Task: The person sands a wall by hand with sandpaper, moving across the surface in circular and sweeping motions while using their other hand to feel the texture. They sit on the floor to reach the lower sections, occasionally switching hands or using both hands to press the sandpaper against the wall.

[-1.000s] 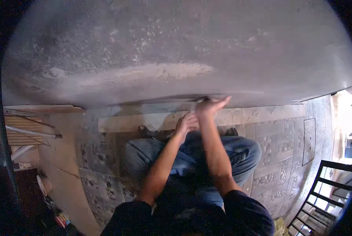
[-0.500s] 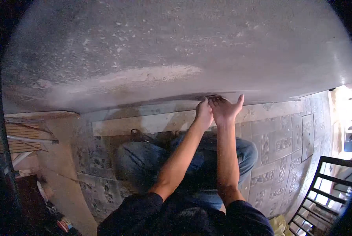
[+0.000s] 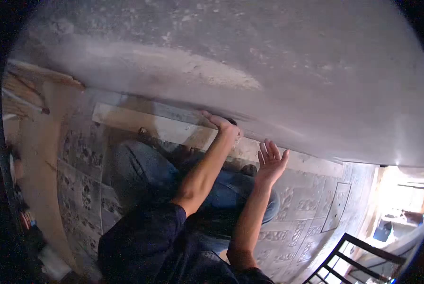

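I'm seeing the grey wall (image 3: 292, 90) spanning twelve o'clock. The left hand (image 3: 224, 127) is bending back near its lower edge, probably for low reach—I can't tell what its fingers are gripping. At four from it, the right hand (image 3: 271, 168) is opening its fingers, holding nothing.

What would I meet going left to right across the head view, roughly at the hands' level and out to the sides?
Slatted wood, left hand, right hand, outlined rectangular floor panel, bright opening.
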A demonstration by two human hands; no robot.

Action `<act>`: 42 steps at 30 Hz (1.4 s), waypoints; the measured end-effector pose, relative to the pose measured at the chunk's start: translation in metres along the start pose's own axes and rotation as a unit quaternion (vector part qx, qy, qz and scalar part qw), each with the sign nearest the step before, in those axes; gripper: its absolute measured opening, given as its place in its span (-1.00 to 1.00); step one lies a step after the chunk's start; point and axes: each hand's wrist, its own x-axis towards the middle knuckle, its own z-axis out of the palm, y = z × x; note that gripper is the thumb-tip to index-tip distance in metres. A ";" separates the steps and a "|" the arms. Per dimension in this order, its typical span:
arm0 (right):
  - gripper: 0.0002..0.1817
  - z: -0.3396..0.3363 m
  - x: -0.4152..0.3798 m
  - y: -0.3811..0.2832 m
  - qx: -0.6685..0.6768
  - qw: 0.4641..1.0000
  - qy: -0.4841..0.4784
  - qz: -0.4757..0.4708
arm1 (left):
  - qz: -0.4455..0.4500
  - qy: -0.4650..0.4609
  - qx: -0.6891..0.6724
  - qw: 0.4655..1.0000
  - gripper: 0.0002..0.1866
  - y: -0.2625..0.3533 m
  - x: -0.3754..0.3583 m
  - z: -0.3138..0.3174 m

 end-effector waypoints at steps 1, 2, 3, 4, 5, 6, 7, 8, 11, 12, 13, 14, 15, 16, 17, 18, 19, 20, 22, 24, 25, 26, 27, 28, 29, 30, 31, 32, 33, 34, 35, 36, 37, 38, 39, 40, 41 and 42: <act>-0.23 0.002 -0.001 0.005 -0.015 1.000 -0.001 -0.008 | 0.001 0.010 0.011 1.000 0.06 0.008 -0.001 -0.003; -0.25 0.005 0.002 0.010 -0.044 0.999 -0.010 -0.010 | -0.015 -0.024 -0.014 1.000 0.03 0.012 0.007 -0.005; -0.25 0.008 0.003 0.014 -0.044 0.999 -0.015 -0.004 | -0.031 -0.058 -0.036 0.997 0.00 0.016 0.012 -0.007; -0.26 0.010 0.001 0.018 -0.053 0.998 -0.030 0.004 | -0.024 -0.053 -0.037 0.998 0.00 0.023 0.009 -0.007; -0.26 0.012 0.002 0.020 -0.063 0.997 -0.046 0.009 | 0.080 -0.121 -0.027 0.989 -0.03 0.029 0.000 -0.001; -0.26 0.011 0.004 0.024 -0.062 0.997 -0.051 0.014 | 0.182 -0.188 -0.014 0.965 -0.05 0.033 -0.008 0.005; -0.26 0.011 0.004 0.025 -0.063 0.997 -0.050 0.020 | 0.184 -0.183 -0.012 0.966 -0.05 0.035 -0.011 0.008; -0.26 0.013 0.003 0.026 -0.086 0.995 -0.047 0.005 | 0.219 -0.154 0.005 0.964 -0.06 0.036 -0.013 0.012; -0.27 0.016 0.000 0.030 -0.119 0.991 -0.051 -0.014 | 0.328 -0.098 0.050 0.938 -0.09 0.037 0.049 -0.006; -0.26 0.014 -0.002 0.030 -0.132 0.989 -0.065 -0.027 | 0.270 -0.081 0.036 0.959 -0.05 0.050 0.064 -0.012; -0.26 0.012 -0.003 0.032 -0.129 0.989 -0.068 -0.031 | 0.211 -0.072 0.018 0.975 -0.01 0.061 0.082 -0.016; -0.27 0.011 0.000 0.035 -0.132 0.988 -0.071 -0.030 | 0.264 -0.127 0.057 0.955 -0.02 0.066 0.119 -0.030; -0.27 0.014 0.001 0.039 -0.132 0.988 -0.072 -0.022 | 0.268 -0.132 0.059 0.953 -0.02 0.070 0.118 -0.026; -0.27 0.016 -0.001 0.039 -0.134 0.987 -0.084 -0.021 | 0.278 -0.145 0.065 0.947 -0.02 0.075 0.114 -0.033; -0.27 0.021 0.001 0.039 -0.132 0.987 -0.088 -0.024 | 0.286 -0.153 0.069 0.943 -0.03 0.076 0.113 -0.034; -0.27 0.025 0.002 0.038 -0.153 0.984 -0.086 -0.036 | 0.295 -0.162 0.073 0.939 -0.03 0.076 0.111 -0.035; -0.28 0.026 -0.004 0.039 -0.181 0.979 -0.080 -0.041 | 0.303 -0.170 0.076 0.935 -0.03 0.077 0.110 -0.037; -0.28 0.029 -0.007 0.039 -0.187 0.978 -0.078 -0.048 | 0.278 -0.159 0.056 0.945 -0.03 0.073 0.095 -0.031; -0.27 0.028 -0.006 0.044 -0.199 0.975 -0.087 -0.050 | 0.302 -0.075 0.047 0.949 -0.04 0.060 0.038 -0.008; -0.29 0.025 -0.001 0.047 -0.204 0.972 -0.098 -0.057 | 0.285 -0.125 0.067 0.948 -0.06 0.053 0.072 -0.036; -0.29 0.026 0.003 0.049 -0.205 0.972 -0.098 -0.064 | 0.269 -0.176 0.089 0.943 -0.08 0.048 0.111 -0.057; -0.30 0.026 0.005 0.051 -0.203 0.972 -0.097 -0.060 | 0.234 -0.206 0.104 0.945 -0.10 0.045 0.150 -0.083; -0.32 0.024 0.005 0.054 -0.202 0.973 -0.095 -0.053 | 0.200 -0.235 0.120 0.944 -0.11 0.042 0.188 -0.107; -0.33 0.024 0.005 0.056 -0.219 0.969 -0.093 -0.065 | 0.232 -0.222 0.145 0.936 -0.13 0.038 0.169 -0.110; -0.33 0.023 0.004 0.057 -0.223 0.968 -0.092 -0.065 | 0.265 -0.209 0.168 0.926 -0.15 0.035 0.158 -0.112; -0.36 0.024 0.003 0.059 -0.225 0.967 -0.091 -0.074 | 0.264 -0.208 0.165 0.927 -0.15 0.034 0.151 -0.107; -0.39 0.027 0.004 0.059 -0.227 0.966 -0.091 -0.084 | 0.203 -0.183 0.152 0.950 -0.15 0.032 0.151 -0.104; -0.38 0.028 0.004 0.061 -0.238 0.961 -0.107 -0.088 | 0.141 -0.159 0.137 0.967 -0.16 0.031 0.153 -0.100; -0.38 0.029 0.003 0.062 -0.240 0.961 -0.107 -0.092 | 0.140 -0.160 0.134 0.968 -0.16 0.030 0.155 -0.096; -0.38 0.031 0.002 0.062 -0.271 0.951 -0.109 -0.101 | 0.183 -0.168 0.157 0.956 -0.18 0.029 0.162 -0.093; -0.39 0.033 0.002 0.062 -0.302 0.940 -0.110 -0.111 | 0.204 -0.171 0.168 0.949 -0.18 0.024 0.167 -0.092; -0.39 0.033 0.003 0.064 -0.304 0.939 -0.111 -0.112 | 0.224 -0.175 0.177 0.942 -0.19 0.019 0.173 -0.091; -0.39 0.033 0.004 0.066 -0.307 0.938 -0.111 -0.112 | 0.211 -0.118 0.173 0.955 -0.30 0.015 0.154 -0.080; -0.38 0.032 0.005 0.067 -0.302 0.939 -0.119 -0.112 | 0.196 -0.060 0.169 0.964 -0.41 0.015 0.135 -0.071; -0.38 0.032 0.005 0.068 -0.296 0.940 -0.127 -0.113 | 0.195 -0.058 0.167 0.965 -0.41 0.020 0.117 -0.063; -0.39 0.034 0.003 0.067 -0.306 0.937 -0.126 -0.114 | 0.137 -0.018 0.157 0.978 -0.52 0.025 0.099 -0.055; -0.39 0.035 0.004 0.068 -0.308 0.936 -0.125 -0.116 | 0.106 0.001 0.153 0.983 -0.57 0.025 0.095 -0.053; -0.39 0.035 0.004 0.068 -0.322 0.929 -0.132 -0.123 | 0.074 0.020 0.148 0.986 -0.60 0.025 0.091 -0.050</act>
